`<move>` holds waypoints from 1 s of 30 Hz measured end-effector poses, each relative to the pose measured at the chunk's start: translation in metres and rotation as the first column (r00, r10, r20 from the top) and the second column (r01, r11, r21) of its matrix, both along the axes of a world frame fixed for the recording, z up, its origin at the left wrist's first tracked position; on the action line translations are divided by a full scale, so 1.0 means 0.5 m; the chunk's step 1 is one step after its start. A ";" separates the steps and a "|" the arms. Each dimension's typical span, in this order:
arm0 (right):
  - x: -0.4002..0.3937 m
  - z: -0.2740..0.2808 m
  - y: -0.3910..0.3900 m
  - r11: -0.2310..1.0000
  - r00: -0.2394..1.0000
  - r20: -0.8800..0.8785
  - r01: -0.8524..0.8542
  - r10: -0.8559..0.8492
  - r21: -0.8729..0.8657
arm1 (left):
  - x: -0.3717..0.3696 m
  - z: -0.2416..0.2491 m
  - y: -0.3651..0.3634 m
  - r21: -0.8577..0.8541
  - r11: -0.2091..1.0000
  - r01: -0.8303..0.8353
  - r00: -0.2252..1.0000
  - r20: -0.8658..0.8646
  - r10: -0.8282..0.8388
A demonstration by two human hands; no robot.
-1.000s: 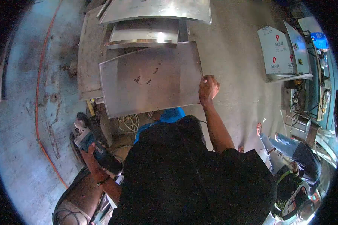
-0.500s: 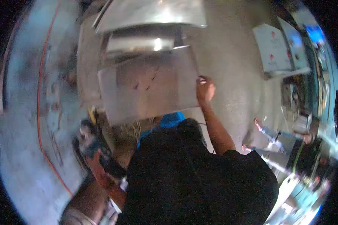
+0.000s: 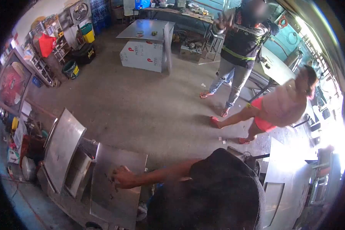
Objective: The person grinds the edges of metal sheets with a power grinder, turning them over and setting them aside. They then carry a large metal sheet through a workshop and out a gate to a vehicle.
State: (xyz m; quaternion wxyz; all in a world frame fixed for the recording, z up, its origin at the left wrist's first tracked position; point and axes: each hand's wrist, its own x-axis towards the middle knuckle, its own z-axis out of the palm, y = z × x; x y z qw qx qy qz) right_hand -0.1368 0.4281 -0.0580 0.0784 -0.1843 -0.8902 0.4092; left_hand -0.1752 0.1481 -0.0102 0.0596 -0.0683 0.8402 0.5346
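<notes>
One of my hands, apparently my right hand (image 3: pixel 124 177), reaches over a flat grey metal sheet (image 3: pixel 120 205) at the lower left. Its fingers are bent, near small dark marks on the sheet; whether they hold anything is too small to tell. A curved metal panel (image 3: pixel 66 143) stands just left of the sheet. My left hand is hidden from view.
A person in dark top and jeans (image 3: pixel 237 50) stands at the upper right, with another person in red shorts (image 3: pixel 281 101) nearby. A metal-topped table (image 3: pixel 142 30) stands at the back. More metal sheets (image 3: pixel 285 180) lie at lower right.
The view has swung round to the right, bringing two people into clearer sight. My right hand has moved from the sheet's edge to over its surface. My left arm has left the view.
</notes>
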 end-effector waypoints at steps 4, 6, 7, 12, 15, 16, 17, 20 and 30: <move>-0.039 0.002 -0.143 0.888 0.956 -0.026 -0.281 0.292 -0.364 | -0.037 0.001 -0.055 0.059 0.997 0.045 0.999 -0.032 -0.043; -0.053 -0.003 -0.250 0.799 0.933 -0.104 -0.351 0.345 -0.489 | -0.064 0.001 -0.103 0.076 0.995 0.060 0.997 -0.045 -0.057; -0.061 0.034 -0.315 0.674 0.874 0.001 -0.375 0.486 -0.637 | -0.080 -0.001 -0.132 0.088 0.994 0.064 0.997 -0.054 -0.059; -0.075 -0.055 -0.651 0.340 0.876 -0.229 -0.389 0.425 -0.856 | -0.110 -0.023 -0.319 0.053 0.983 0.176 0.950 -0.271 -0.155; -0.049 0.057 -0.671 0.340 0.862 0.062 -0.131 0.502 -0.931 | -0.075 0.089 -0.321 0.096 0.958 -0.271 0.959 -0.051 0.277; -0.046 0.058 -0.687 0.331 0.844 0.051 -0.154 0.535 -0.931 | -0.073 0.085 -0.342 0.082 0.937 -0.338 0.939 -0.037 0.342; -0.045 0.058 -0.694 0.340 0.846 0.043 -0.167 0.532 -0.926 | -0.069 0.078 -0.354 0.082 0.927 -0.367 0.929 -0.022 0.370; -0.066 0.036 -0.728 0.435 0.819 0.114 -0.176 0.563 -0.883 | -0.076 0.094 -0.371 -0.003 0.940 -0.342 0.937 -0.072 0.341; -0.077 -0.024 -0.754 0.112 0.846 -0.010 -0.082 0.532 -0.990 | -0.081 0.008 -0.436 0.858 0.429 -0.281 0.953 0.301 0.022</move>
